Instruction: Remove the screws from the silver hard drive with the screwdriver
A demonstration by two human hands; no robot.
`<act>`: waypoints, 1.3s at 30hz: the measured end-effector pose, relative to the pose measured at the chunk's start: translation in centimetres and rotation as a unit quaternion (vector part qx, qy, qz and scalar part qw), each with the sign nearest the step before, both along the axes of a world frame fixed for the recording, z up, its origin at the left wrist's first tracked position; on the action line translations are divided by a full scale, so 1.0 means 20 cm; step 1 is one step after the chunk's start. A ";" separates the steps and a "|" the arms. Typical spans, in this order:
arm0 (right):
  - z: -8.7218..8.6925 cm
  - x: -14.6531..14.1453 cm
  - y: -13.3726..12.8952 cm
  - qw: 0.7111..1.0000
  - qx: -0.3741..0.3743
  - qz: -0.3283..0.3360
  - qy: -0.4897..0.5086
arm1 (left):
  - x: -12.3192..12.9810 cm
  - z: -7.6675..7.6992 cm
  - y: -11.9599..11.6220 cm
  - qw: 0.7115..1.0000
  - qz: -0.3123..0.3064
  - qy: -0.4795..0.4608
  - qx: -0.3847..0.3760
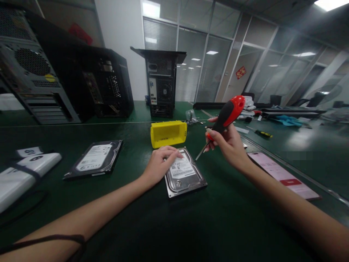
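Note:
A silver hard drive point(188, 179) with a white label lies on the green table in front of me. My left hand point(160, 163) rests on its upper left part, fingers together over the label and the edge. In my right hand point(227, 143) is a red and black screwdriver point(227, 115), its handle tilted up to the right. The screwdriver's tip points down at the drive's right edge; whether it touches cannot be told. Just behind the drive stands a yellow plastic bin point(169, 134). A second hard drive point(95, 158) lies to the left.
Black computer cases point(162, 82) stand at the back and left. A white power strip point(32, 171) with a dark cable lies at the left. On the right are a phone point(283, 174) with a lit screen and a yellow and black screwdriver point(262, 133).

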State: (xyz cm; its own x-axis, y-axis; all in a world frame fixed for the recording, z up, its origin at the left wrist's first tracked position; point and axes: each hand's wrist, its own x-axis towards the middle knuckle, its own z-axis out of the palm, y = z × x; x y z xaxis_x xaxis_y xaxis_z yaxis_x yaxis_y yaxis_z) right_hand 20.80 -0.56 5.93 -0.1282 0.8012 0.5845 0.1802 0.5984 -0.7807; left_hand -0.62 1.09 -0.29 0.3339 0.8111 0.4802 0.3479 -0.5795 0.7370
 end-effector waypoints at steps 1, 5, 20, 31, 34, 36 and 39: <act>0.00 0.00 0.00 1.000 -0.002 -0.001 -0.001 | 0.00 0.00 0.00 1.000 0.000 0.000 -0.001; -0.01 -0.01 -0.01 1.000 -0.003 -0.004 0.001 | 0.00 0.01 0.00 1.000 0.002 0.003 -0.004; 0.08 -0.10 0.12 0.991 -0.070 0.019 0.114 | 0.00 0.01 0.00 1.000 0.006 -0.012 -0.002; 0.17 -0.21 0.09 0.987 -0.043 0.038 0.153 | -0.01 0.01 -0.01 1.000 0.011 -0.018 0.003; 0.16 -0.24 0.08 0.993 -0.016 0.046 0.106 | -0.01 0.00 -0.01 1.000 0.011 -0.018 0.001; 0.15 -0.26 0.07 0.995 0.000 0.051 0.088 | -0.01 0.00 0.00 1.000 0.009 -0.017 0.003; 0.15 -0.28 0.07 0.995 0.011 0.056 0.079 | -0.01 -0.01 0.00 1.000 0.007 -0.016 0.008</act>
State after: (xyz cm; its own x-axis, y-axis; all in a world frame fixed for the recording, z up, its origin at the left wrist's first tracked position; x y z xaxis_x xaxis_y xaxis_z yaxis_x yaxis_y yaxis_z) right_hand 15.17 0.79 8.88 -0.1201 0.7738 0.6219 -0.0124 0.6252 -0.7803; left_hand -0.80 1.17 -0.48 0.3072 0.8074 0.5036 0.3330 -0.5870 0.7379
